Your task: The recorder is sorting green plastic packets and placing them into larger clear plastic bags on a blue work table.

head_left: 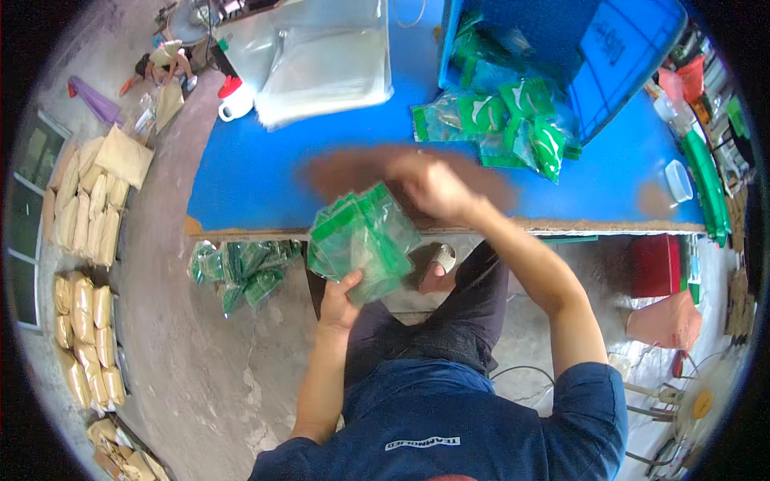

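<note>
My left hand (340, 301) grips a fanned stack of clear plastic bags with green edges (365, 236), its thumb lying on top. The stack is held above my lap, at the near edge of the blue table (265, 176). Over the worn brown patch of the tabletop, my right hand (433, 186) is beyond the stack and apart from it. Its fingers look curled but are smeared by motion, so whether they hold anything is unclear. Further back lies a heap of filled green-and-clear packets (513, 120), spilling from a blue crate (622, 76) on its side.
Large clear plastic sheets (325, 72) lie at the back left, beside a white mug with a red lid (234, 99). More green packets (245, 268) hang below the table's near left edge. A small white dish (678, 181) sits far right. A fan (702, 405) stands lower right.
</note>
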`<action>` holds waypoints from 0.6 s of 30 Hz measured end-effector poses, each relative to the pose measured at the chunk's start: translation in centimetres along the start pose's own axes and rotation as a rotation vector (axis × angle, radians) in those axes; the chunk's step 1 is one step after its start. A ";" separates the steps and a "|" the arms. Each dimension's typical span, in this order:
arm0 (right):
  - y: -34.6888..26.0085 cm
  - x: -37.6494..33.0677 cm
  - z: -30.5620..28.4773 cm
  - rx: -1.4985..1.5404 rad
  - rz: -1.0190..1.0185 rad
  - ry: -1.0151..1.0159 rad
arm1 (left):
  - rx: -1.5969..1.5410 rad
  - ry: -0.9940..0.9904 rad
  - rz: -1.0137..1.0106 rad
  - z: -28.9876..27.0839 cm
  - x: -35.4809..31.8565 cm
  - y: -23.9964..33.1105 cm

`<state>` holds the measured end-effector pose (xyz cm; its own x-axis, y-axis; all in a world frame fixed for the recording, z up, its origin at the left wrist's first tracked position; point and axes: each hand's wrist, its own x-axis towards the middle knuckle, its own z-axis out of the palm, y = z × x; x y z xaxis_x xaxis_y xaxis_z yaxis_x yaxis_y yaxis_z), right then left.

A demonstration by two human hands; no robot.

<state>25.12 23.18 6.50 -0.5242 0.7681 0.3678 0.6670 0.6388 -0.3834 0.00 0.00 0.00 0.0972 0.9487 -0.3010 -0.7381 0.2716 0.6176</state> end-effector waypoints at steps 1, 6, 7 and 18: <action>0.4 -0.2 -0.5 -0.007 0.011 0.017 | -0.054 -0.019 -0.018 -0.2 0.3 -0.6; 0.1 -1.5 -0.6 -0.451 0.076 -0.032 | -0.290 0.080 -0.055 -2.6 -0.5 -2.7; -3.0 -1.8 -1.1 -0.414 0.080 -0.150 | -0.292 0.082 -0.057 -3.0 -0.2 -2.4; 2.9 -0.1 -3.6 -0.465 0.459 0.328 | -0.474 -0.027 -0.051 -0.5 1.6 -3.3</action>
<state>29.04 24.78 8.41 -0.0010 0.8544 0.5196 0.9754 0.1152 -0.1877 2.23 0.55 -2.90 0.1535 0.9417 -0.2995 -0.9545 0.2197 0.2016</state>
